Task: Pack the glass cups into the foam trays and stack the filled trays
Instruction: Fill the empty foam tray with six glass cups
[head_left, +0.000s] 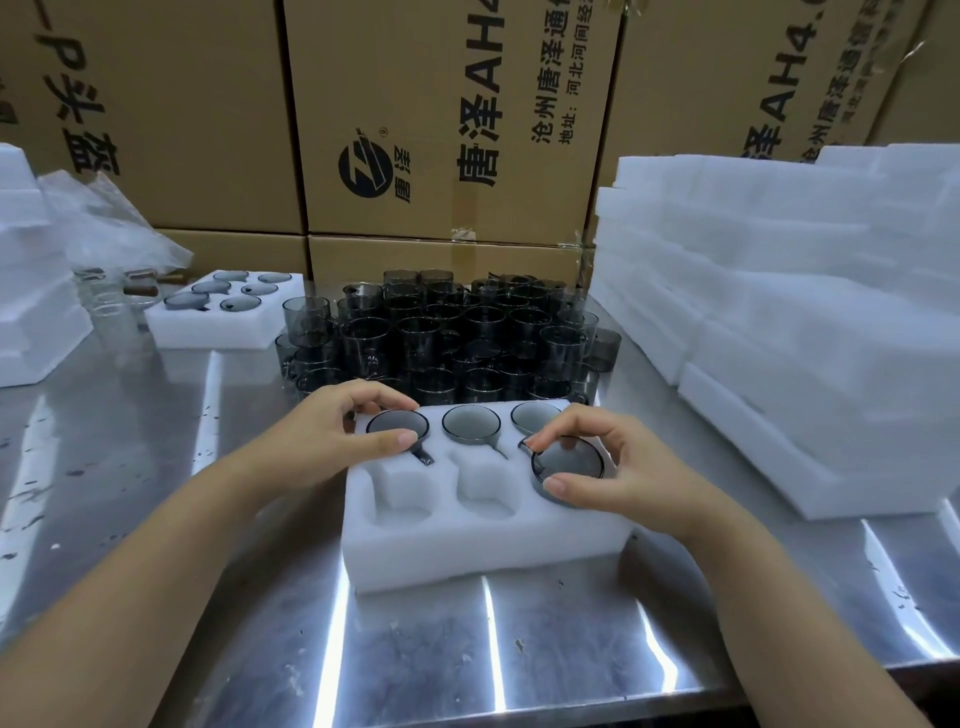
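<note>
Foam tray (483, 551) lies on the steel table (260, 649), long axis running left to right, six pockets in two rows. Back row holds three smoky glass cups, mouths up — handles pointing toward the person. Right hand (618, 473) grips a fourth cup (569, 462) by its rim, partly seated in the front right pocket. Left hand (337, 428) pinches the rim of the back left cup (397, 423). Loose cups (441, 332) crowd just behind; a filled tray (218, 322) sits far left, empty trays (779, 312) stacked right.
</note>
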